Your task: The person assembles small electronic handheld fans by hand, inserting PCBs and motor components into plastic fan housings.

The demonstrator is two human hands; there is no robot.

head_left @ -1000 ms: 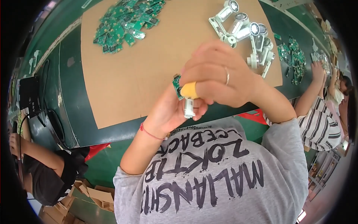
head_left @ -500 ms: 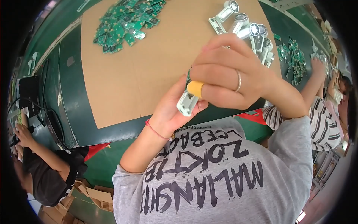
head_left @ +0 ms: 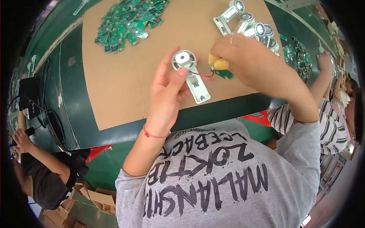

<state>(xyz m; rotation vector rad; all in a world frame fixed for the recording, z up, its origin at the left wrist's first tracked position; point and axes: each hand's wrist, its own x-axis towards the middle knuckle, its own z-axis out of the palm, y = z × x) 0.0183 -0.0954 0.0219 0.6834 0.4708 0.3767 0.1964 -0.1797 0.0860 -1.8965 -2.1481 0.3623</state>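
Note:
My left hand [head_left: 163, 93] is closed around a white plastic housing [head_left: 199, 91] with a round head, its thumb pressed at the neck. The inner side faces up, showing a white motor-like part in the ring and a narrow, open handle. My right hand [head_left: 249, 62], with yellow covers on its fingertips, pinches a small green circuit board [head_left: 225, 74] just to the right. Thin red wire [head_left: 207, 75] runs from the housing's neck to the board. Part of the board is hidden behind the fingers.
Green circuit boards [head_left: 123, 24] lie heaped at the far left of the cardboard sheet [head_left: 114, 87]. Several similar white housings [head_left: 232, 13] with round heads are at its far right. More boards [head_left: 303, 60] lie beyond it. Co-workers sit on both sides; a black adapter [head_left: 56, 129] is at left.
My hands have moved apart. The housing has turned so its round head shows, and my right hand has shifted right with the circuit board, bringing the red wire into view.

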